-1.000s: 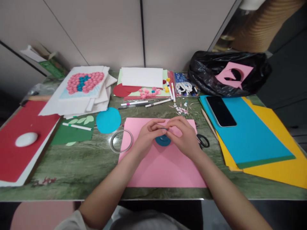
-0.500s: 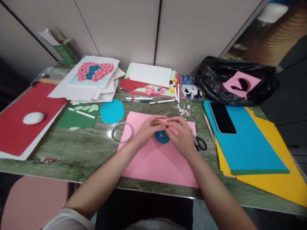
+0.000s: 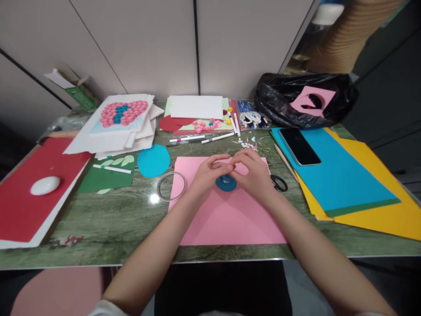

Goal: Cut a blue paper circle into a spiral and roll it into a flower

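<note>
My left hand and my right hand meet above the pink sheet, their fingers curled and thumbs close together. Just beneath the fingertips shows a coiled blue strip, which looks like paper; the hands seem to pinch its upper part, which they hide. Whether its lower side rests on the sheet I cannot tell. Scissors with black handles lie beside my right wrist, partly covered by it. Left of my left hand, a grey ring, like a tape roll, overlaps the sheet's edge.
A blue paper disc, green paper and a red sheet with a white oval object lie leftward. Markers sit behind. Rightward are a pencil, blue sheets, a phone and a black bag.
The whole view has shifted with my head. My hands stay together over the pink sheet, with slight finger movement around the blue strip.
</note>
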